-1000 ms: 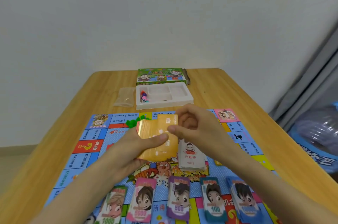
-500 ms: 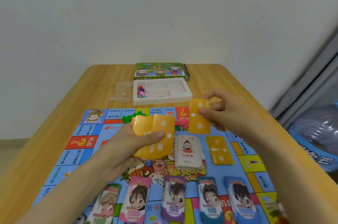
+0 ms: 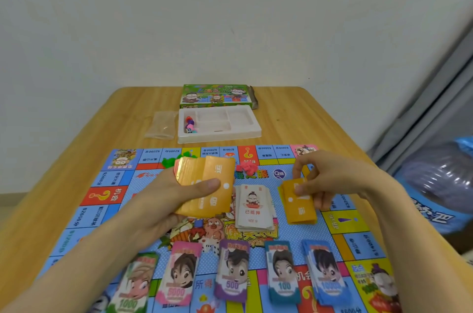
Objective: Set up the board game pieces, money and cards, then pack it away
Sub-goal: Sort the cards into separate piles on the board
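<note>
1. A wooden table (image 3: 294,118) carries a bright game board (image 3: 110,179) spread flat across its near half.
2. At the far edge lies the green game box (image 3: 217,96). Just in front of it sits a white tray (image 3: 245,131) whose left compartment holds coloured pawns and a die (image 3: 190,124). Its other compartments look empty.
3. A clear bag (image 3: 161,126) lies left of the tray.
4. Five money piles (image 3: 231,269) line the board's near edge.
5. A white card stack (image 3: 253,206) sits at the board's centre.
6. The left hand (image 3: 163,200) grips a thick orange deck (image 3: 204,184) above the board's middle.
7. The right hand (image 3: 330,179) pinches the top of a small orange pile (image 3: 299,204) on the board's right.
8. Setting up seems well along: the money is laid out, the cards are mid-sort and the pawns are not yet placed. Packing away has not begun.
</note>
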Motion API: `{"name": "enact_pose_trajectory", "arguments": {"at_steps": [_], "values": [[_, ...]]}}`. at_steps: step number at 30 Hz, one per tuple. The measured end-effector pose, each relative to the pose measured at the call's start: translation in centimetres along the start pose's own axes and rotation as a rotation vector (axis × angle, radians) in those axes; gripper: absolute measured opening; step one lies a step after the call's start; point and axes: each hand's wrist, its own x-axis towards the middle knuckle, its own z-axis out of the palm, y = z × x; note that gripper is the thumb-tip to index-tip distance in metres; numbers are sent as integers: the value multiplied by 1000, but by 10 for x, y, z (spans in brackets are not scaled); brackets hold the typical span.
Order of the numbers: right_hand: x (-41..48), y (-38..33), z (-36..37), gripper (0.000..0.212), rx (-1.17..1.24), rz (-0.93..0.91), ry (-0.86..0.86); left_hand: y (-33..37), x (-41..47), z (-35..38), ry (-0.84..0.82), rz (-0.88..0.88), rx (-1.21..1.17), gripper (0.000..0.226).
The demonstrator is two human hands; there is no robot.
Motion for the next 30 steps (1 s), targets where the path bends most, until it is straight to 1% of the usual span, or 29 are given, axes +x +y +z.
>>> {"name": "enact_pose_trajectory", "arguments": {"at_steps": [4,7,11,13,15,16,17,18,20,22,25,28,30], "values": [[5,0,6,19,-166,18,76,0,0,0,1,-3,2,47],[7,1,8,23,-239,24,91,0,0,-1,-3,-6,8,49],[7,-1,9,26,-360,27,191,0,0,1,-5,3,-2,43],[7,-5,12,23,-335,-54,290,-1,0,0,-3,2,-2,43],[5,-11,16,16,-168,-222,368,-1,0,0,-9,6,-12,44],[3,-17,19,12,-68,-320,372,0,0,0,-12,9,-17,44],[-1,-21,22,9,37,-418,342,0,0,0,-15,9,-20,43],[-5,-26,25,10,136,-513,286,0,0,1,-16,8,-26,43],[-10,-32,32,23,241,-668,170,0,0,1,-21,8,-44,41],[-8,-33,39,30,189,-757,116,0,0,2,-29,7,-69,39],[-1,-33,50,27,68,-786,111,-1,0,2,-52,-3,-123,39],[4,-34,57,25,39,-791,170,-3,1,3,-59,-26,-168,36],[6,-34,59,23,42,-814,243,-3,2,4,-50,-56,-210,34]]}}
